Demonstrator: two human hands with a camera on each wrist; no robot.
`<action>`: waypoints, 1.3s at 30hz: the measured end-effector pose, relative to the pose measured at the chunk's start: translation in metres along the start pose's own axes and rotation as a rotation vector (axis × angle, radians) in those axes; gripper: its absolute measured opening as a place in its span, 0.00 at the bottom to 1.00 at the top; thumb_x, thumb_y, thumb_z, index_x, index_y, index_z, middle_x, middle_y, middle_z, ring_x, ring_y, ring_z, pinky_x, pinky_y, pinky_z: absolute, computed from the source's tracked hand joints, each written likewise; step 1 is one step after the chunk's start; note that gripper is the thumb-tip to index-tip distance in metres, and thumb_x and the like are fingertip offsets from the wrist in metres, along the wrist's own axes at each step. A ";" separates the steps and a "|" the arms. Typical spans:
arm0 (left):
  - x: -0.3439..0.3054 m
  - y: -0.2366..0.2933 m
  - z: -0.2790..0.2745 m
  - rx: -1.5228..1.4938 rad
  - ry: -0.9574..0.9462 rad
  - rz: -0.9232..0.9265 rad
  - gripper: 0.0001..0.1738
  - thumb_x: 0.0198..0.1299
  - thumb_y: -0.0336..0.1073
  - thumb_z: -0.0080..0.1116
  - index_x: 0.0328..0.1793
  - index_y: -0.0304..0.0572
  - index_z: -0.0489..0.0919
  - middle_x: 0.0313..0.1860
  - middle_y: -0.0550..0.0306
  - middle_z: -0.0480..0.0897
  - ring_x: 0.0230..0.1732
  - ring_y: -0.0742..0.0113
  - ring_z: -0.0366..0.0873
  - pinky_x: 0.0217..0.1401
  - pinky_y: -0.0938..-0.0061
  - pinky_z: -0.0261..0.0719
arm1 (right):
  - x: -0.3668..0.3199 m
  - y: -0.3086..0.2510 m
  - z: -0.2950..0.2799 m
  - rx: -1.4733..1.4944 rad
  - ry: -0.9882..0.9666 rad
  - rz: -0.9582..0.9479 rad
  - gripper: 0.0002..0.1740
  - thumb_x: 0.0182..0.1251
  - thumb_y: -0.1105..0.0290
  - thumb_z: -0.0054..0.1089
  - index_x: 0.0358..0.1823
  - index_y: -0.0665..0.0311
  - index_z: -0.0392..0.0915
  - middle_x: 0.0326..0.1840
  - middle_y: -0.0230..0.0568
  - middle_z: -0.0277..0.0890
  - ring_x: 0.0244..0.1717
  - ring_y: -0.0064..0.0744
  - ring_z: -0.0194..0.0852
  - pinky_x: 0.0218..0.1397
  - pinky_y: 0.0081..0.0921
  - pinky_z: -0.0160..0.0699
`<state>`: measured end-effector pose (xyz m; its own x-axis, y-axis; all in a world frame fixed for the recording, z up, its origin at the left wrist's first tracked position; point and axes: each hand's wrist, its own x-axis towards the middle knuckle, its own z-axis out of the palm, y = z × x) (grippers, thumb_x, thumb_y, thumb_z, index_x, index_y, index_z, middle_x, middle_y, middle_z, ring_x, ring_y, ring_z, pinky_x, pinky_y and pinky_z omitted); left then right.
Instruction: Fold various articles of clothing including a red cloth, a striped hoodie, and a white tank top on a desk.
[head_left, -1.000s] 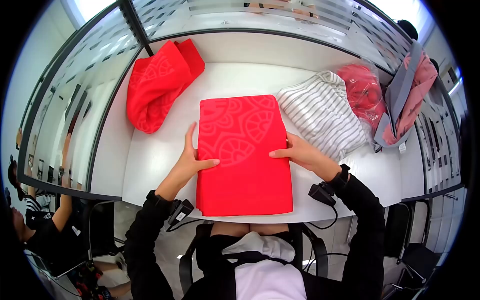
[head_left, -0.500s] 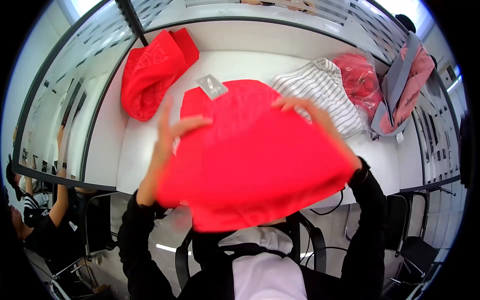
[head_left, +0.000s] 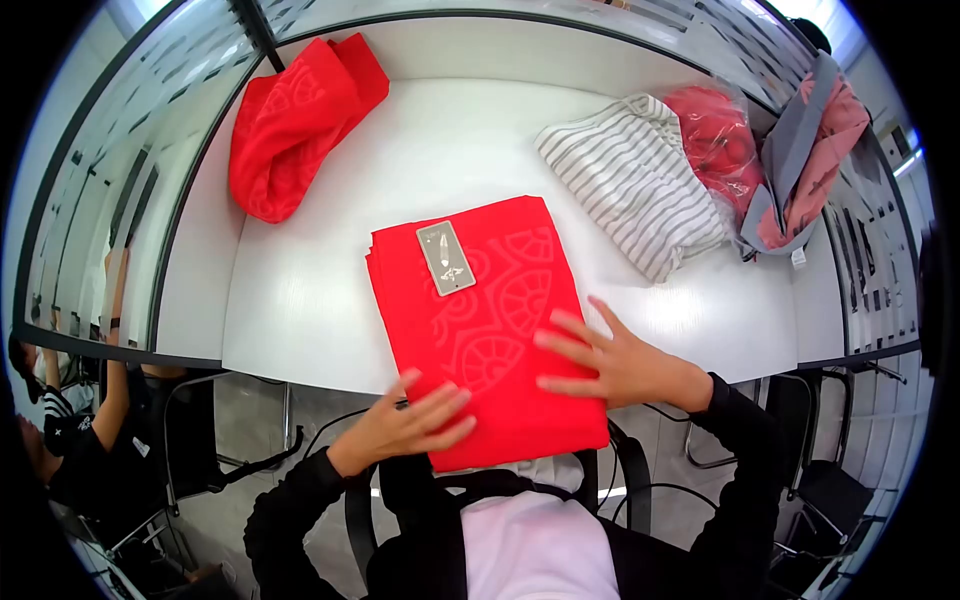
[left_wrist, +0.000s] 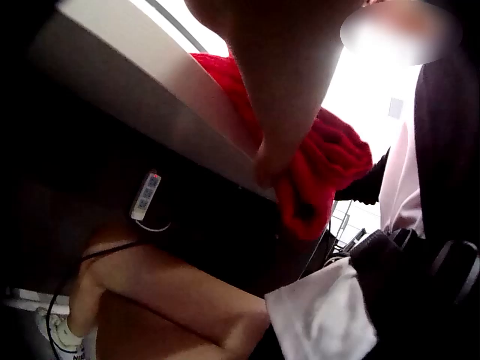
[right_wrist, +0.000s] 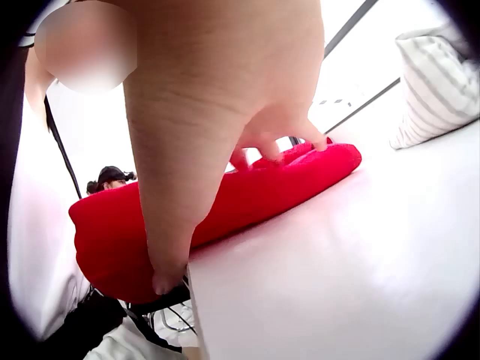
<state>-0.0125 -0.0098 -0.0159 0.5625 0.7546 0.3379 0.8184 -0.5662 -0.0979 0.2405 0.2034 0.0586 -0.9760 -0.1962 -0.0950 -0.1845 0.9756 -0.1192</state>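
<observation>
A folded red cloth (head_left: 490, 330) with a tone-on-tone pattern lies at the table's front edge, its near end past the edge. A grey tag (head_left: 446, 258) lies on its upper left part. The left hand (head_left: 405, 425) is over the cloth's lower left side, fingers spread. Over the right side is the right hand (head_left: 625, 368), fingers spread and slightly blurred. In the left wrist view the left hand (left_wrist: 281, 97) is beside the overhanging red cloth (left_wrist: 322, 165). The right wrist view has the right hand (right_wrist: 217, 112) with fingertips on the red cloth (right_wrist: 277, 191) and thumb at its near side.
Another red cloth (head_left: 290, 130) sits at the back left. On the right are a striped cloth (head_left: 640, 185), a red item in clear plastic (head_left: 712, 140) and a grey and pink cloth (head_left: 815, 160). Partitions surround the white table (head_left: 440, 130). A power strip (left_wrist: 145, 196) shows below.
The red cloth was lifted and turned, then laid down nearer the body, slightly tilted. The tag now shows on top. Both hands have loosened from its edges and spread their fingers over it.
</observation>
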 end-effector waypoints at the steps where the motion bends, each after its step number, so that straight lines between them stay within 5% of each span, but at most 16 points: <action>1: 0.003 0.001 -0.001 -0.023 0.043 0.108 0.20 0.57 0.36 0.51 0.57 0.57 0.70 0.66 0.53 0.65 0.67 0.56 0.62 0.67 0.49 0.60 | -0.002 0.003 0.005 -0.026 0.061 -0.082 0.38 0.40 0.59 0.69 0.58 0.52 0.67 0.70 0.46 0.53 0.71 0.48 0.48 0.66 0.56 0.53; 3: 0.008 -0.003 -0.011 -0.287 0.025 0.026 0.20 0.53 0.41 0.56 0.53 0.50 0.71 0.59 0.58 0.73 0.61 0.61 0.70 0.65 0.59 0.66 | -0.006 0.007 0.019 -0.069 0.188 -0.244 0.33 0.38 0.61 0.71 0.51 0.55 0.71 0.66 0.42 0.62 0.68 0.41 0.58 0.67 0.45 0.58; 4: 0.012 -0.009 -0.017 -0.465 0.008 -0.051 0.21 0.52 0.42 0.58 0.52 0.47 0.71 0.57 0.58 0.75 0.59 0.60 0.72 0.64 0.59 0.68 | -0.003 0.006 0.001 0.169 0.170 -0.151 0.25 0.43 0.66 0.66 0.46 0.58 0.72 0.56 0.40 0.72 0.59 0.36 0.70 0.60 0.31 0.68; 5: 0.016 -0.016 -0.024 -0.643 -0.008 -0.126 0.22 0.50 0.43 0.61 0.51 0.45 0.72 0.56 0.57 0.76 0.57 0.60 0.74 0.62 0.59 0.70 | -0.002 0.011 -0.005 0.386 0.184 -0.038 0.25 0.43 0.67 0.65 0.47 0.59 0.72 0.53 0.41 0.73 0.54 0.37 0.73 0.56 0.30 0.70; 7: 0.025 -0.018 -0.029 -1.290 0.450 -0.552 0.21 0.44 0.38 0.65 0.43 0.35 0.75 0.41 0.47 0.81 0.46 0.52 0.81 0.51 0.64 0.78 | 0.000 0.020 -0.013 0.821 0.205 0.192 0.25 0.45 0.69 0.64 0.48 0.60 0.72 0.49 0.42 0.75 0.45 0.37 0.78 0.49 0.29 0.75; 8: 0.013 -0.026 -0.035 -0.831 0.328 -0.754 0.24 0.46 0.37 0.64 0.49 0.33 0.72 0.40 0.46 0.81 0.42 0.55 0.82 0.46 0.67 0.78 | 0.008 0.022 -0.015 0.751 0.454 0.278 0.24 0.47 0.70 0.63 0.49 0.64 0.71 0.38 0.44 0.78 0.32 0.38 0.80 0.38 0.28 0.75; 10: 0.027 -0.048 -0.035 -1.162 0.486 -1.150 0.25 0.58 0.34 0.59 0.59 0.33 0.66 0.43 0.53 0.80 0.39 0.69 0.78 0.41 0.74 0.77 | 0.025 0.039 -0.022 0.896 0.567 0.524 0.21 0.55 0.64 0.63 0.47 0.69 0.72 0.28 0.42 0.79 0.28 0.28 0.78 0.36 0.23 0.74; 11: 0.050 -0.059 -0.030 -1.249 0.747 -1.126 0.23 0.61 0.34 0.57 0.59 0.32 0.65 0.44 0.54 0.79 0.38 0.72 0.78 0.38 0.77 0.77 | 0.037 0.048 -0.026 0.931 0.570 0.613 0.21 0.59 0.60 0.61 0.46 0.70 0.73 0.30 0.40 0.79 0.30 0.25 0.77 0.36 0.23 0.74; 12: 0.058 -0.071 -0.029 -1.305 0.746 -1.186 0.22 0.60 0.36 0.58 0.56 0.31 0.67 0.40 0.52 0.81 0.34 0.72 0.78 0.36 0.80 0.75 | 0.048 0.058 -0.022 0.959 0.598 0.626 0.22 0.61 0.57 0.59 0.46 0.70 0.73 0.33 0.41 0.79 0.31 0.25 0.76 0.36 0.23 0.74; 15: 0.056 -0.106 -0.010 -1.229 0.416 -1.413 0.19 0.60 0.38 0.58 0.50 0.30 0.70 0.34 0.51 0.82 0.33 0.73 0.79 0.33 0.81 0.75 | 0.069 0.088 -0.003 1.113 0.513 0.801 0.25 0.62 0.54 0.57 0.44 0.73 0.73 0.32 0.44 0.79 0.32 0.28 0.76 0.36 0.26 0.74; 20: 0.059 -0.115 -0.010 -0.494 0.102 -1.326 0.29 0.54 0.51 0.62 0.46 0.28 0.72 0.27 0.45 0.79 0.28 0.58 0.78 0.30 0.70 0.74 | 0.074 0.098 -0.005 0.711 0.363 0.886 0.30 0.61 0.49 0.56 0.42 0.76 0.74 0.28 0.49 0.78 0.30 0.38 0.78 0.34 0.29 0.75; 25: 0.051 -0.122 -0.017 -0.659 -0.003 -1.320 0.35 0.57 0.51 0.59 0.58 0.26 0.66 0.33 0.44 0.79 0.33 0.59 0.79 0.39 0.73 0.76 | 0.069 0.094 -0.014 0.580 0.269 0.986 0.42 0.52 0.39 0.60 0.48 0.77 0.70 0.27 0.53 0.77 0.31 0.45 0.79 0.33 0.30 0.76; 31: 0.052 -0.121 -0.023 -1.075 0.048 -1.418 0.47 0.53 0.52 0.63 0.68 0.27 0.54 0.51 0.36 0.75 0.51 0.53 0.76 0.51 0.66 0.74 | 0.065 0.098 -0.003 1.057 0.300 1.024 0.52 0.45 0.41 0.68 0.56 0.83 0.62 0.40 0.59 0.76 0.39 0.37 0.79 0.42 0.27 0.78; 34: 0.046 -0.120 -0.022 -1.284 0.113 -1.373 0.54 0.50 0.50 0.66 0.71 0.29 0.45 0.61 0.33 0.65 0.62 0.50 0.67 0.59 0.63 0.69 | 0.060 0.093 0.004 1.315 0.345 0.941 0.45 0.46 0.51 0.71 0.55 0.82 0.65 0.44 0.55 0.76 0.44 0.33 0.77 0.48 0.26 0.75; 37: 0.052 -0.113 -0.027 -1.147 0.144 -1.284 0.60 0.46 0.51 0.70 0.73 0.30 0.41 0.65 0.32 0.60 0.68 0.47 0.58 0.67 0.63 0.60 | 0.063 0.079 -0.002 1.733 0.434 0.747 0.36 0.49 0.60 0.70 0.53 0.79 0.68 0.46 0.49 0.76 0.47 0.32 0.76 0.53 0.25 0.72; 39: 0.058 -0.109 -0.037 -0.698 0.247 -1.056 0.62 0.41 0.52 0.72 0.73 0.32 0.42 0.67 0.33 0.58 0.70 0.45 0.54 0.70 0.60 0.53 | 0.065 0.065 -0.012 1.717 0.526 0.684 0.31 0.48 0.65 0.70 0.52 0.76 0.70 0.45 0.44 0.76 0.47 0.29 0.75 0.53 0.24 0.71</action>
<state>-0.0731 0.0833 0.0495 -0.4137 0.9022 0.1223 0.5751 0.1548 0.8033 0.1639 0.2551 0.0565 -0.8143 0.4865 -0.3166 0.1631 -0.3318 -0.9291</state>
